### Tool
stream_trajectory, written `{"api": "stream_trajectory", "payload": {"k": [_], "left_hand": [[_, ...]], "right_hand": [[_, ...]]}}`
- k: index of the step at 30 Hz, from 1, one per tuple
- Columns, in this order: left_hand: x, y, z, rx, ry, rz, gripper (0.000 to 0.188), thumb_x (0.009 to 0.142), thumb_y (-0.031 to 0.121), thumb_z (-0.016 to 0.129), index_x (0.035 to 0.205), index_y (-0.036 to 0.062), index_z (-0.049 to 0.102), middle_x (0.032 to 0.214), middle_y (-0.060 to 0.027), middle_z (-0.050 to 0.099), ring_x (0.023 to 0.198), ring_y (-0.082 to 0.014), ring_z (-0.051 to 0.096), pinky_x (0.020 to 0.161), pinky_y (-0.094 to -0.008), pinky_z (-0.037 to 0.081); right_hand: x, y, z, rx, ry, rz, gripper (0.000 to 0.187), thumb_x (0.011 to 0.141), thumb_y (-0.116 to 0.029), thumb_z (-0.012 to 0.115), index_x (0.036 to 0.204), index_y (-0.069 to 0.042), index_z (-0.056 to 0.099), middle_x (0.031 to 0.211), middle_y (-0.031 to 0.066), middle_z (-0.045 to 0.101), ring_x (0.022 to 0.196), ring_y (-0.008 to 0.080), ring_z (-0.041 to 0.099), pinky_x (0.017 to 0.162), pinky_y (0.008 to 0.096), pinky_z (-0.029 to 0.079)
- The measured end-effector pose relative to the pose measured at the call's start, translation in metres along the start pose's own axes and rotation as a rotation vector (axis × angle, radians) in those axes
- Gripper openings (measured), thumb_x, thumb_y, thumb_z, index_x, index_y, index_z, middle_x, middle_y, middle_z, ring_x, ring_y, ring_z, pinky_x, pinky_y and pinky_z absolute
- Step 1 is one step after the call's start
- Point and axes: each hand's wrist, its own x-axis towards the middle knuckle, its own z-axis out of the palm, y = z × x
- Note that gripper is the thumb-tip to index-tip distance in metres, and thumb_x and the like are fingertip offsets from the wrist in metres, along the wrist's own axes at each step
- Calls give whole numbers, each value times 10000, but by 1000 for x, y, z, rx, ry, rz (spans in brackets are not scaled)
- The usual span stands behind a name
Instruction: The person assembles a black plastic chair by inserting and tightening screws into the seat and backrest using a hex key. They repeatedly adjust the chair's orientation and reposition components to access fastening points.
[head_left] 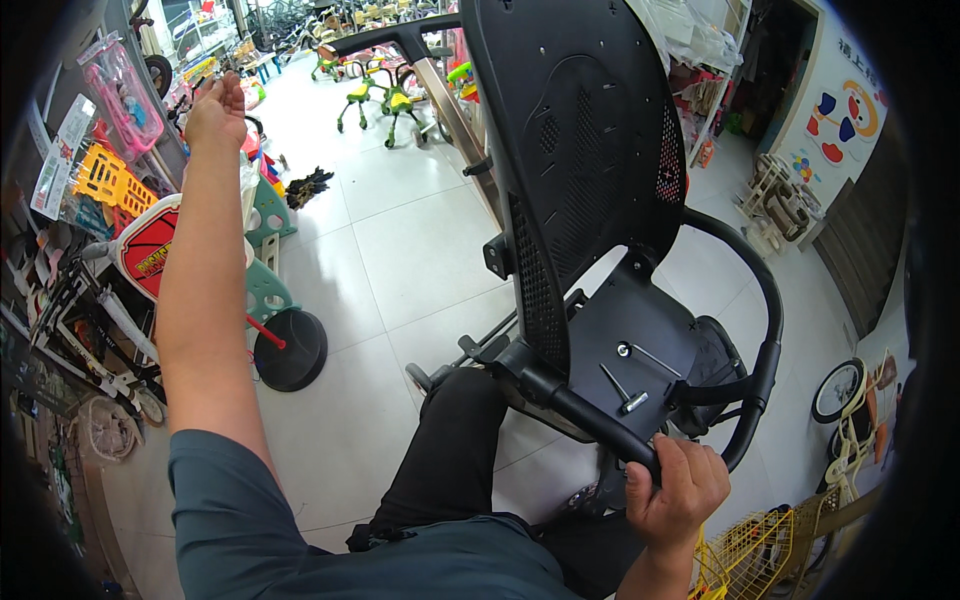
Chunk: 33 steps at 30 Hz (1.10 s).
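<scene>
My right hand (680, 488) is wrapped round the curved black padded bar (610, 428) of a child's stroller seat. The tall black backrest (590, 160) stands upright, its inner shell bare with screw heads showing. On the bare black seat base (650, 315) lie two metal pieces: a rod with a round ringed end (650, 358) and a T-shaped rod with a cylindrical head (632, 401). My left arm stretches far forward on the left. My left hand (216, 112) is raised near the crowded goods, its fingers loosely bent; nothing shows in it.
Beside my left arm are a toy basketball backboard (150, 245), a round black base (290, 348), a yellow plastic crate (115, 180) and a folded white frame (90, 330). Green ride-on toys (395, 100) stand on the tiled floor ahead. A yellow wire basket (755, 550) is at lower right.
</scene>
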Motion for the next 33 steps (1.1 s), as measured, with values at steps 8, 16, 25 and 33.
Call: {"api": "stream_trajectory", "payload": {"k": [8, 16, 25, 33], "left_hand": [[-2, -28, -28, 3, 110, -162, 224, 1177, 91, 482, 1286, -64, 601, 1188, -192, 749, 1019, -269, 789, 817, -325, 697], [-11, -40, -44, -101, 165, -186, 193, 1161, 141, 590, 1192, -41, 645, 1013, -111, 729, 905, -208, 753, 807, -302, 681], [-24, -36, -33, -195, 130, -167, 264, 1183, 209, 557, 1197, -33, 660, 1039, -113, 755, 909, -199, 760, 793, -306, 677], [-29, -39, -36, -206, 55, -213, 300, 1185, 278, 564, 1185, 2, 679, 1038, -86, 774, 909, -173, 761, 771, -301, 658]], "right_hand": [[0, -1, -1, -5, 7, 1, 518, 1010, -519, 714, 963, -8, 789, 812, 128, 734, 664, 294, 663, 621, 411, 465], [1, 0, -1, -2, 3, -1, 520, 1019, -521, 702, 959, -12, 792, 814, 133, 733, 662, 297, 663, 612, 413, 460], [0, 0, -1, -2, -5, 6, 519, 1015, -515, 707, 960, -6, 791, 824, 138, 740, 669, 300, 672, 617, 411, 465], [1, -2, -2, 1, -2, 1, 498, 996, -497, 725, 969, -5, 791, 832, 140, 743, 679, 308, 672, 628, 420, 470]]}}
